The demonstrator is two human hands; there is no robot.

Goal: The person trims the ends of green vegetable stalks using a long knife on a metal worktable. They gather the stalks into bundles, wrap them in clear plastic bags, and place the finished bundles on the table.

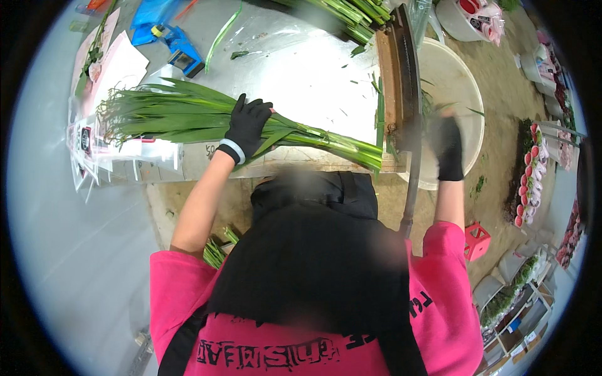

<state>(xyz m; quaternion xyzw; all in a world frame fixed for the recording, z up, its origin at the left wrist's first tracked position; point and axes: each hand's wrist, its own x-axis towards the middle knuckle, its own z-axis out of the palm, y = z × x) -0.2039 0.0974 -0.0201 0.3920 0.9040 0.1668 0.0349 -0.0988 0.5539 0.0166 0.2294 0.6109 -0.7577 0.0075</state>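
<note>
My left hand (249, 123), in a black fingerless-tipped glove with a light band at the wrist, grips a bundle of long-leaved green stems (188, 113) lying across the metal worktable (301, 94). The leafy tops point left, and the even stem ends lie close to a hinged cutter blade (414, 117) at the table's right edge. My right hand (446, 141), gloved in black, is motion-blurred just right of the blade, over a large white bin (476, 155). Whether its fingers hold anything cannot be made out.
More cut stems (357, 19) lie at the table's far edge. A blue tape dispenser (186, 58) and plastic sleeves (84, 150) are at left. On the floor to the right are a red stool (476, 242) and flower buckets (458, 23). Leaf scraps lie beside the cutter.
</note>
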